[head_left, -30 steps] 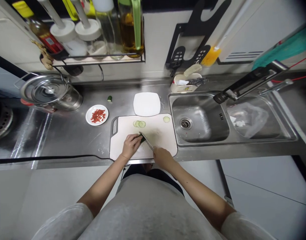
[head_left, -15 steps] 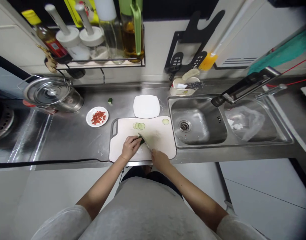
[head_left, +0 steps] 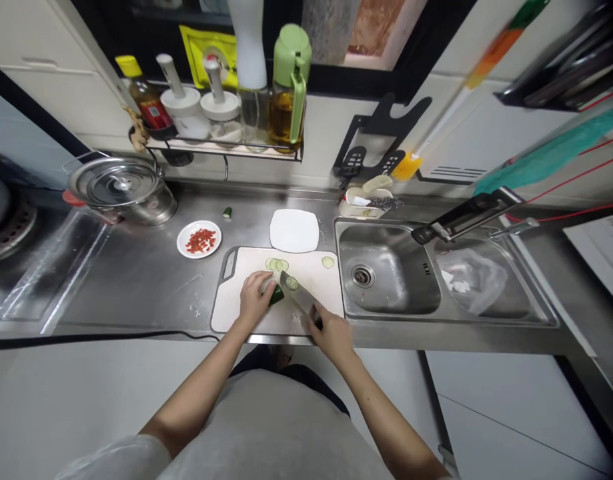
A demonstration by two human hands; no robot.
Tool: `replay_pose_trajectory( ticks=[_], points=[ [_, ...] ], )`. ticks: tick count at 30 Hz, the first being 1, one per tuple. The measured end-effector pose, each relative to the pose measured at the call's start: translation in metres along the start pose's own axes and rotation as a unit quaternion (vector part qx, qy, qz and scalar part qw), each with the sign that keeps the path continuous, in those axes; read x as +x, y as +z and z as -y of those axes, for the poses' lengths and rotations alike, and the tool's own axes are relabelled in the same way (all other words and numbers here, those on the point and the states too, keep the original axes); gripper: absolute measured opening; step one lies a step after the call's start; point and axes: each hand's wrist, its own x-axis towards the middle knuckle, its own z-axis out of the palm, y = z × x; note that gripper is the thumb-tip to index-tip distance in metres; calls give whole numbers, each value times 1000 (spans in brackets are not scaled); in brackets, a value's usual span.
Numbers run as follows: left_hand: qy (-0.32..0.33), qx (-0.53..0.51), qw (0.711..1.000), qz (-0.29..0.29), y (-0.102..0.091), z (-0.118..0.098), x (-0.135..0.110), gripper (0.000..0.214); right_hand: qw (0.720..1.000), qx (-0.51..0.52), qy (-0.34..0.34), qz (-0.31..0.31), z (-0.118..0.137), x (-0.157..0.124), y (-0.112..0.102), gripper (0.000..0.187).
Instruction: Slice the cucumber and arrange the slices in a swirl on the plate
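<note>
My left hand point(head_left: 254, 299) is curled over a green cucumber piece point(head_left: 275, 294), pressing it onto the white cutting board point(head_left: 236, 308). A knife point(head_left: 298, 294) is gripped in my right hand point(head_left: 333, 335); its blade points up-left, tilted, with a cucumber slice point(head_left: 292, 283) lying on it, right beside the cucumber's cut end. Several cut slices point(head_left: 277, 265) lie at the board's far edge, and one more slice point(head_left: 328, 262) sits near its far right corner.
A white square plate point(head_left: 294, 230) lies behind the board, a small dish of red bits point(head_left: 199, 239) to its left, and a cucumber end point(head_left: 227, 213) beyond. A lidded steel pot point(head_left: 120, 187) stands far left. The sink point(head_left: 389, 273) is right; a condiment rack point(head_left: 221, 142) hangs above.
The view has tilted upward. The knife blade has lifted and turned flatter, now carrying a fresh slice, and my left hand has slid slightly left along the cucumber.
</note>
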Motion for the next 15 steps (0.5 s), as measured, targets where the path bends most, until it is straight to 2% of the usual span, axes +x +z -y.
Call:
replay_pose_trajectory(
  ticks=[7, 11, 15],
  points=[
    [89, 68, 986, 124, 11, -18, 30, 26, 996, -65, -43, -50, -11, 2, 5, 51],
    [108, 58, 981, 148, 15, -19, 33, 14, 995, -72, -38, -57, -15, 0, 8, 51],
    [71, 30, 986, 146, 18, -24, 29, 8, 995, -71, -29, -60, -19, -2, 11, 49]
  ],
)
